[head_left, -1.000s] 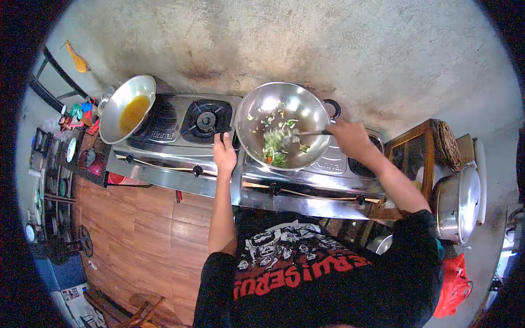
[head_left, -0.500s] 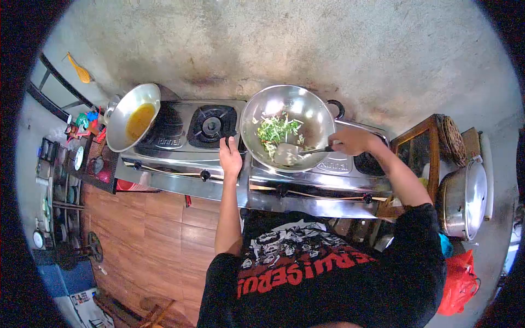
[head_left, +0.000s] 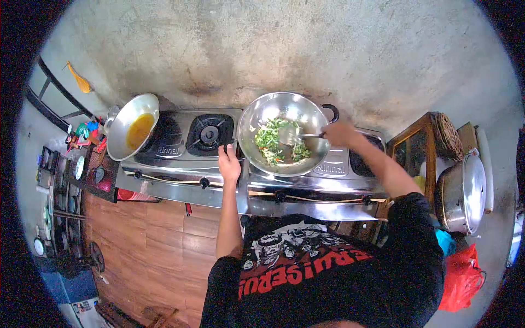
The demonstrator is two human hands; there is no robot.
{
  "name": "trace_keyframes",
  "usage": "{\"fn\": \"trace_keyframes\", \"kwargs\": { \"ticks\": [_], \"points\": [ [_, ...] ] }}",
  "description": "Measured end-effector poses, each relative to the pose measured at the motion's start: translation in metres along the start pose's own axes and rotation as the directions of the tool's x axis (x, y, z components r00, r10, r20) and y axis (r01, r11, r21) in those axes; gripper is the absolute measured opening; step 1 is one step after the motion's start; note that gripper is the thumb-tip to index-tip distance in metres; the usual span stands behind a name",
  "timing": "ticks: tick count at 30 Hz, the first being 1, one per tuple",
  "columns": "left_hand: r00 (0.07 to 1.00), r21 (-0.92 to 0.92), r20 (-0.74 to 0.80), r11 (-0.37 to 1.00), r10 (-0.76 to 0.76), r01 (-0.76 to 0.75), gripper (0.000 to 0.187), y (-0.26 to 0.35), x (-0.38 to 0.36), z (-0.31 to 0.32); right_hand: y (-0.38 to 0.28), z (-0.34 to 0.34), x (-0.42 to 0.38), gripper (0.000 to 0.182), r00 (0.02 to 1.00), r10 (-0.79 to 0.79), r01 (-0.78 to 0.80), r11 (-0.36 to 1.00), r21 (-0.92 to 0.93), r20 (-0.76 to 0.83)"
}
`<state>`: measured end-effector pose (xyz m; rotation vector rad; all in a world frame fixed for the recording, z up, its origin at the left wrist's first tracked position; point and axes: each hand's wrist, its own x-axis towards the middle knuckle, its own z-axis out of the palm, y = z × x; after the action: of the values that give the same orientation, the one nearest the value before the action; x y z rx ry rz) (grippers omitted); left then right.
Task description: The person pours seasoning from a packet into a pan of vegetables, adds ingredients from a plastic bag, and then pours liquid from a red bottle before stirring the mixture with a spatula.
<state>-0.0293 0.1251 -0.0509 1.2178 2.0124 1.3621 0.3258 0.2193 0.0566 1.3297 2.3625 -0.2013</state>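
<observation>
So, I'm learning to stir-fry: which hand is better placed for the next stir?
Probably the right hand: it holds the spatula, which reaches into the greens. The left hand holds the pan at its other side.

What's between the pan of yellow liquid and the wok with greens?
Head view: stove top with a bare burner, plus the left hand beside the wok's left rim.

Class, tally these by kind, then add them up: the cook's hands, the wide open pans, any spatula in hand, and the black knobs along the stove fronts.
Hands: left hand and right hand, 2
Pans: pan of greens and pan of yellow liquid, 2
Spatula: 1
Black knobs: 4
Total: 9
</observation>
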Motion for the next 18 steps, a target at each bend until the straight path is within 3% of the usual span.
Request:
{"fn": "trace_keyframes", "kwargs": {
  "ticks": [2, 4, 6, 8, 10, 12, 16, 18],
  "points": [
    [0.998, -0.018, 0.029, 0.999, -0.047, 0.047, 0.051, -0.012, 0.006, 0.004, -0.020, -0.004, -0.009, 0.030, 0.994, -0.053, 0.066, 0.989, 0.132, -0.094],
    [1.000, 0.009, -0.017, 1.000, 0.016, -0.016, 0.051, -0.018, 0.008, 0.006, -0.011, -0.020, -0.006, 0.030, 0.996, -0.085, 0.087, 0.994, 0.063, -0.035],
    [0.996, 0.059, -0.050, 0.996, 0.072, -0.069, 0.053, -0.020, 0.004, 0.007, -0.008, -0.034, -0.002, 0.029, 0.996, 0.049, -0.043, 0.996, -0.079, 0.076],
    [0.999, 0.019, 0.026, 1.000, 0.022, -0.022, 0.055, -0.015, 0.001, 0.004, -0.015, -0.021, 0.005, 0.030, 0.994, 0.108, -0.108, 0.994, -0.036, 0.010],
    [1.000, 0.040, -0.018, 0.999, 0.002, -0.001, 0.056, -0.012, 0.002, 0.004, -0.027, -0.013, 0.002, 0.030, 0.999, -0.040, 0.038, 0.983, 0.178, 0.012],
    [1.000, 0.052, -0.018, 0.999, 0.010, -0.009, 0.056, -0.011, 0.005, 0.004, -0.018, -0.021, -0.009, 0.029, 0.994, -0.095, 0.087, 0.986, 0.142, 0.047],
    [0.996, 0.089, -0.047, 0.994, 0.071, -0.066, 0.055, -0.013, 0.000, 0.005, 0.003, -0.034, 0.003, 0.031, 0.995, 0.032, -0.028, 0.999, -0.038, 0.091],
    [0.998, 0.073, -0.048, 0.996, 0.048, -0.044, 0.057, -0.009, -0.001, 0.004, -0.002, -0.030, 0.011, 0.030, 0.978, -0.043, 0.063, 0.993, 0.098, -0.202]
  ]
}}
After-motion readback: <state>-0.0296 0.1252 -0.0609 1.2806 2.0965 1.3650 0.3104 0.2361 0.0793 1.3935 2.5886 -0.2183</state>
